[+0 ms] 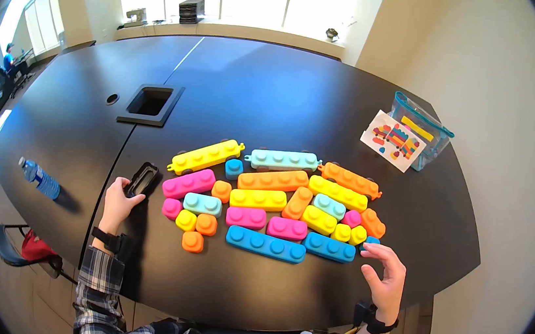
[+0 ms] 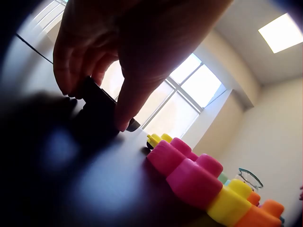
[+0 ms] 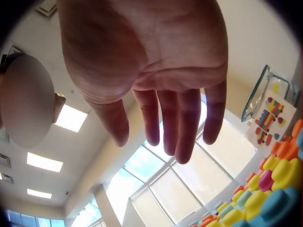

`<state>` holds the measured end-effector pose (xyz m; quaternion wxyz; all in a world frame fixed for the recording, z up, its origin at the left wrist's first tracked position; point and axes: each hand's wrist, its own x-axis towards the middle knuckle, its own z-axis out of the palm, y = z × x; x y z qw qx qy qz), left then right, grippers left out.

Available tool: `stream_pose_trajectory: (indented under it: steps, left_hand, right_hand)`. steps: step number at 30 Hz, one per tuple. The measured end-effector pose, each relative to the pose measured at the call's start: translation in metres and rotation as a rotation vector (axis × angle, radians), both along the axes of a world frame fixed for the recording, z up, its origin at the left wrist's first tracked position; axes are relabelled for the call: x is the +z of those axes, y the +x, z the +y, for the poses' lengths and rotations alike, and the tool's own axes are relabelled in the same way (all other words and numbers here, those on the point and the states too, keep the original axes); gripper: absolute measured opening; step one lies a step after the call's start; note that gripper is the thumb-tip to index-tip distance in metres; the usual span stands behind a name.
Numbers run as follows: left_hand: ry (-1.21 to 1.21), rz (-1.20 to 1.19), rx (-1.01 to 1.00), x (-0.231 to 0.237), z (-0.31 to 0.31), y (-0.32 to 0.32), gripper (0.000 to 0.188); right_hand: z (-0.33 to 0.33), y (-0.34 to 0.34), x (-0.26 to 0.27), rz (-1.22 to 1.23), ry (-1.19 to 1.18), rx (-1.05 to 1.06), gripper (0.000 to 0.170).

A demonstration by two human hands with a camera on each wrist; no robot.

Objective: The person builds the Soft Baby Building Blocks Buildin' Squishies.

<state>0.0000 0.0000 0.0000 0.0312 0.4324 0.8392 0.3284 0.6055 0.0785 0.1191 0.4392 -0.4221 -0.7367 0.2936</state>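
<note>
Pinching, with the left hand, a black, oblong, rimmed object with a hollow middle, just at the fingertips, with thumb along one side and fingers along the other. Not showing clearly whether resting on the smooth, dark counter or held just off it. Looking light and stiff, probably hard plastic and a little slick; inviting a hold across the long outer edges, clear of the hollow.

Showing between the hands a spread of brightly coloured, rounded, studded blocks, with a long magenta studded block just right of the left hand. Appearing light and tough, likely easy to take by the flat sides below the studs.

Holding nothing in the right hand, being relaxed, with fingers loosely bent and thumb spread apart, beside a small blue studded block; not revealing whether touching it. Reaching both forearms in over the near edge, bringing the left hand down over the black object, fingertips lowest, and turning the right palm inward, toward the blocks.
</note>
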Motion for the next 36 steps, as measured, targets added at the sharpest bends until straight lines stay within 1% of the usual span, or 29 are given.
stream_pose_trajectory:
  steps: [6, 7, 8, 10, 12, 13, 14, 16, 17, 19, 20, 21, 22, 23, 25, 26, 28, 29, 30, 31, 32, 36]
  left_hand:
    - [-0.083, -0.028, -0.012, 0.008, 0.003, 0.001, 0.058]
    - [-0.141, -0.061, -0.014, 0.017, 0.002, 0.005, 0.063]
    - [-0.141, -0.062, -0.014, 0.013, 0.0, 0.004, 0.063]
    - [-0.004, 0.002, -0.083, 0.006, -0.004, 0.003, 0.071]
    - [0.034, 0.172, -0.144, 0.01, -0.011, 0.004, 0.078]
    - [0.07, 0.23, -0.157, 0.024, -0.015, 0.016, 0.074]
    - [0.076, 0.232, -0.157, 0.038, -0.02, 0.028, 0.072]
    - [0.186, 0.301, -0.178, 0.048, -0.024, 0.038, 0.059]
    - [0.194, 0.308, -0.171, 0.054, -0.026, 0.042, 0.059]
    - [0.224, 0.237, -0.199, 0.066, -0.032, 0.052, 0.035]
    - [0.225, 0.237, -0.193, 0.076, -0.037, 0.062, 0.035]
    - [0.255, 0.16, -0.174, 0.089, -0.043, 0.074, 0.024]
    - [0.285, 0.082, -0.154, 0.099, -0.048, 0.084, 0.014]
    - [0.284, 0.083, -0.149, 0.102, -0.054, 0.092, 0.014]
    - [0.426, 0.125, -0.105, 0.105, -0.069, 0.106, 0.012]
    - [0.431, 0.111, -0.087, 0.107, -0.075, 0.114, 0.014]
    - [0.448, 0.062, -0.04, 0.1, -0.084, 0.122, 0.015]
    - [0.454, 0.063, -0.036, 0.096, -0.088, 0.122, 0.015]
    - [0.446, 0.007, 0.0, 0.091, -0.09, 0.123, 0.016]
    - [0.439, -0.05, 0.037, 0.088, -0.09, 0.123, 0.016]
    - [0.441, -0.049, 0.041, 0.086, -0.088, 0.123, 0.016]
    - [0.417, -0.019, -0.047, 0.088, -0.08, 0.125, 0.016]
  right_hand:
    - [0.009, -0.003, 0.008, -0.117, 0.052, -0.032, 0.036]
    - [0.011, -0.004, 0.01, -0.119, 0.05, -0.034, 0.036]
    - [0.011, -0.005, 0.012, -0.109, 0.056, -0.03, 0.036]
    - [0.014, -0.011, 0.016, -0.1, 0.076, -0.02, 0.036]
    - [0.013, -0.015, 0.019, -0.094, 0.095, 0.039, 0.036]
    - [0.01, -0.014, 0.02, -0.099, 0.102, 0.046, 0.036]
    - [0.009, -0.014, 0.02, -0.103, 0.099, 0.072, 0.035]
    - [0.011, -0.012, 0.019, -0.099, 0.108, 0.104, 0.035]
    - [0.011, -0.009, 0.017, -0.085, 0.102, 0.082, 0.034]
    - [0.01, -0.001, 0.012, -0.073, 0.099, 0.067, 0.032]
    - [0.009, 0.004, 0.008, -0.074, 0.122, -0.006, 0.03]
    - [0.006, 0.009, 0.006, -0.076, 0.144, -0.08, 0.027]
    - [0.004, 0.014, 0.006, -0.077, 0.142, -0.075, 0.027]
    - [0.001, 0.018, 0.006, -0.094, 0.176, -0.135, 0.022]
    - [0.0, 0.027, 0.003, -0.101, 0.224, -0.243, 0.015]
    - [-0.001, 0.033, -0.001, -0.095, 0.228, -0.241, 0.015]
    - [-0.003, 0.044, -0.009, -0.124, 0.205, -0.333, 0.015]
    - [-0.004, 0.047, -0.013, -0.113, 0.193, -0.347, 0.013]
    - [-0.005, 0.049, -0.017, -0.113, 0.197, -0.344, 0.013]
    - [-0.005, 0.051, -0.021, -0.093, 0.164, -0.365, 0.013]
    - [-0.004, 0.051, -0.024, -0.072, 0.129, -0.386, 0.012]
    - [0.003, 0.045, -0.033, -0.041, 0.116, -0.361, 0.011]
